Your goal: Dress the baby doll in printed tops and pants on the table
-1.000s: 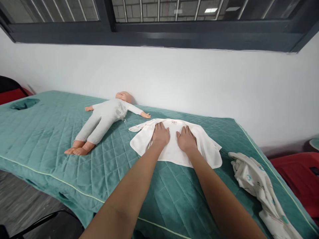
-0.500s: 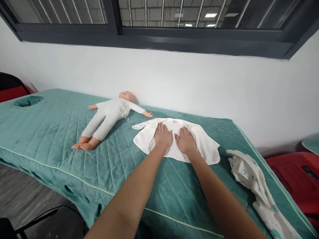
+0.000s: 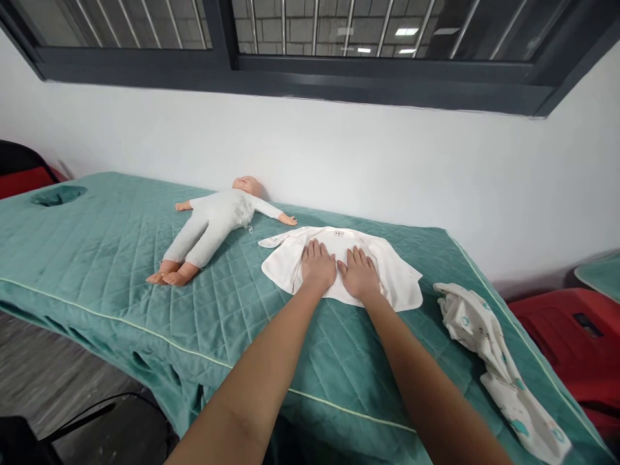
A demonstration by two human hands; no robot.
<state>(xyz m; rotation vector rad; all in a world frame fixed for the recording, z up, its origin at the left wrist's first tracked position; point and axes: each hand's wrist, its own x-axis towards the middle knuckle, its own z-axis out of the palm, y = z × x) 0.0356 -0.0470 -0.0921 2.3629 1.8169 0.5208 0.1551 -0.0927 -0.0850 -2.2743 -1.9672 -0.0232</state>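
A small white baby garment [image 3: 394, 278] lies spread flat on the green quilted table [image 3: 106, 258], its neck label toward the wall. My left hand [image 3: 318, 265] rests palm down on the garment's middle, fingers stretched out. My right hand [image 3: 359, 272] lies flat right beside it, fingers out too, the thumbs nearly touching. A baby doll [image 3: 213, 223] in a pale one-piece lies on its back to the left of the garment, arms spread, head by the wall.
A crumpled white printed cloth [image 3: 489, 349] lies near the table's right edge. A face hole [image 3: 58, 195] is sunk into the table at far left. Red furniture [image 3: 571, 329] stands at right, a dark chair [image 3: 29, 171] at far left. The wall runs behind the table.
Both hands stay flat on the garment and have drawn slightly closer together. The camera has shifted a little, so everything sits slightly higher and to the right.
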